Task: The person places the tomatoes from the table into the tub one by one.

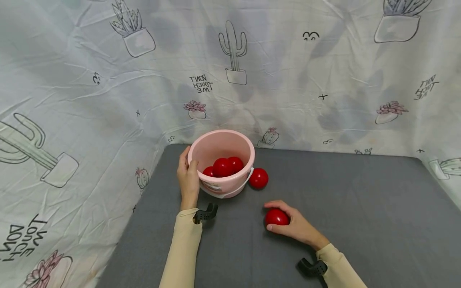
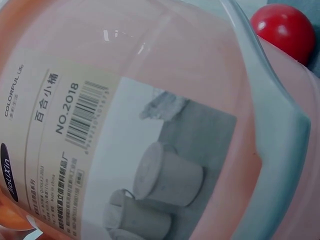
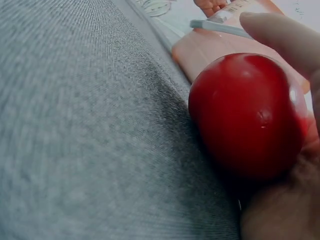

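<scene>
"Where's the nearest red ball (image 1: 276, 217)?"

"In the right hand (image 1: 300, 225), at the gray tabletop (image 1: 345, 208), nearer the person than the bucket and to its right. Whether its underside touches the surface, I can't tell."

"How does that hand lie?"

"Partly closed, fingers curved over the far side and the thumb along the near side, so the ball sits between them."

"And the other hand?"

"The left hand (image 1: 188, 178) grips the pink plastic bucket (image 1: 225, 185) at its left edge, thumb over the rim, fingers mostly hidden outside."

"Anything inside?"

"3 red balls (image 1: 223, 167) show there, 1 partly hidden by the near rim. Another, the loose ball (image 1: 258, 178), lies on the tabletop just right of the bucket."

"What's on the bucket's side?"

"A white handle (image 1: 245, 184) hangs down across the front, and the left wrist view shows a printed label (image 2: 110, 150) reading NO.2018."

"Behind all that?"

"A pale cloth (image 1: 277, 88) printed with potted cacti, wrinkled, beyond the tabletop's far edge."
</scene>
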The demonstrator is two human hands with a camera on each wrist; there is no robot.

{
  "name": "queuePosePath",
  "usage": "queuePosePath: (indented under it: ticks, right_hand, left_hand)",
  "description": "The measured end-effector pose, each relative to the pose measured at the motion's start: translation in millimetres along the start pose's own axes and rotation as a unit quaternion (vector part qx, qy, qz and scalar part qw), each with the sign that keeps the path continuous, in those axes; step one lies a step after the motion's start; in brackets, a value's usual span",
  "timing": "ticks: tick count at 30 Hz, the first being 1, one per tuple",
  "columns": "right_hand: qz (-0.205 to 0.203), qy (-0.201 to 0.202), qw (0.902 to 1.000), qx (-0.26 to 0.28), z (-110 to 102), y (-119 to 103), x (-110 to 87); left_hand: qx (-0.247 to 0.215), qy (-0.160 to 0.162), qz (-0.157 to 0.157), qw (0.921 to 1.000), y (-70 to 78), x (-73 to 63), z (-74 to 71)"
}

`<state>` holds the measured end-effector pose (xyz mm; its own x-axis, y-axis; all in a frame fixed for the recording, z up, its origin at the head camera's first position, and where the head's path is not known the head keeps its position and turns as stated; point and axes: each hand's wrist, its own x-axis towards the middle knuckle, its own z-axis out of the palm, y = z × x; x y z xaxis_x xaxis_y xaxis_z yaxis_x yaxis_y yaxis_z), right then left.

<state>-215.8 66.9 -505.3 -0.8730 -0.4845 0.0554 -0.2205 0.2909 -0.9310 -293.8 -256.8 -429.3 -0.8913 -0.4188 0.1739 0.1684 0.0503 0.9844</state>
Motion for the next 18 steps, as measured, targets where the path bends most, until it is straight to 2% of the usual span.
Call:
queuePosePath:
  ticks: [4, 13, 18]
  right_hand:
    - [-0.01, 0.004, 0.9999, 0.001, 2, 0, 0.1]
    - [0.03, 0.014, 0.9991, 0.024, -2, -1, 0.4]
    - [0.058, 0.028, 0.9946, 0.082, -9, 2, -0.9]
  left_hand:
    - [0.002, 0.001, 0.0, 1.0, -0.4, -0.1, 0.4]
    - [0.002, 0.002, 0.003, 1.0, 1.6, -1.0, 0.6]
    - [0.007, 0.005, 0.002, 1.0, 1.7, -1.2, 0.9]
